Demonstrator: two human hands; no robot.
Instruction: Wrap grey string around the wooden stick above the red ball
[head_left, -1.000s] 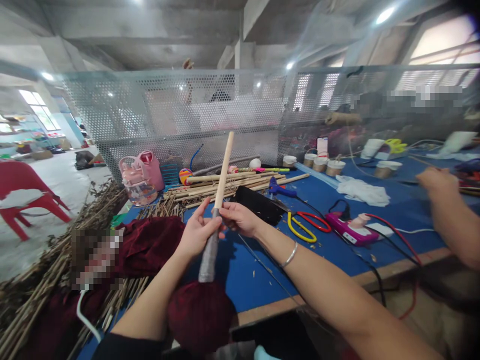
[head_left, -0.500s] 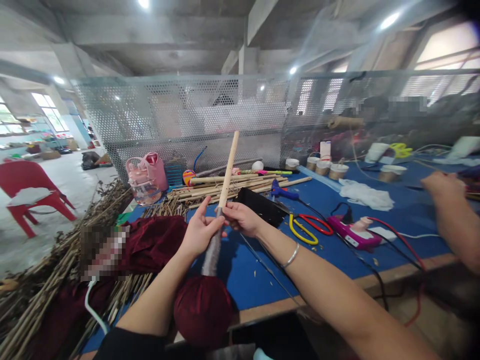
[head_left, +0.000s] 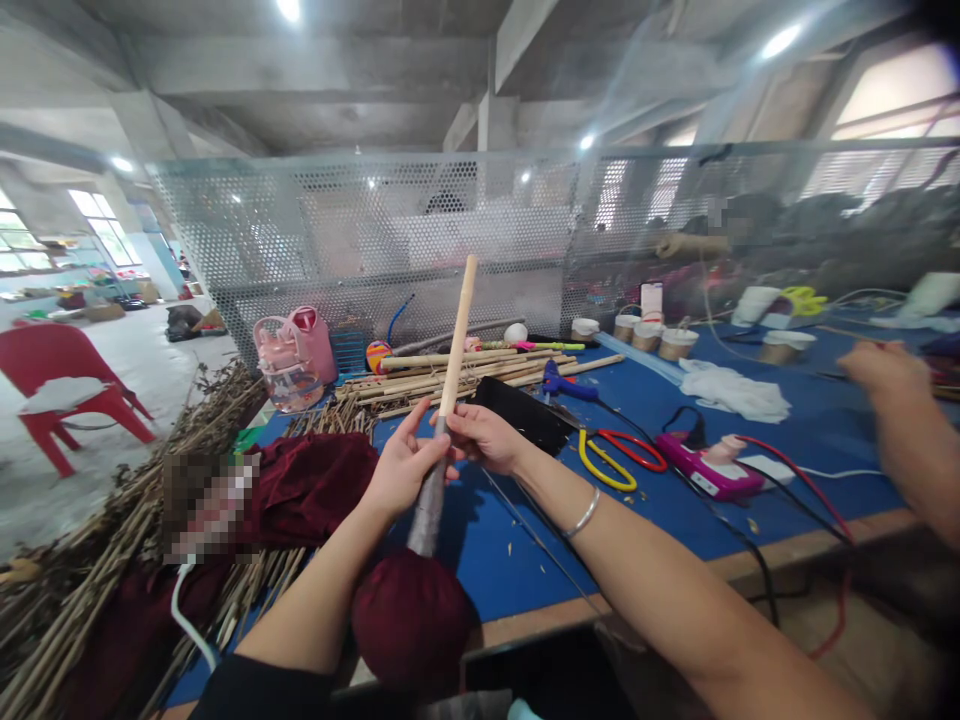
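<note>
A pale wooden stick (head_left: 457,335) stands tilted in front of me. Its lower part has a grey, fuzzy wrapping (head_left: 429,505) and ends at a round dark red cloth ball (head_left: 411,620) by the table's front edge. My left hand (head_left: 409,455) grips the stick at the wrapped part, with the thumb across it and the index finger stretched upward. From the other side, my right hand (head_left: 480,435) pinches the stick where bare wood meets grey wrapping. Both hands' fingertips are partly hidden. Below my right wrist, a thin dark strand (head_left: 536,540) runs over the table.
Scissors (head_left: 607,460) with yellow and red handles, a blue glue gun (head_left: 566,382) and a magenta power strip (head_left: 709,468) lie right. Bamboo sticks (head_left: 405,385) lie behind; dark red cloth (head_left: 315,485) and dry stalks (head_left: 97,560) lie left. Another person's hand (head_left: 885,375) is far right.
The stick and the cloth ball have shifted slightly, the ball a little to the right. Both hands keep their hold, with small finger movements.
</note>
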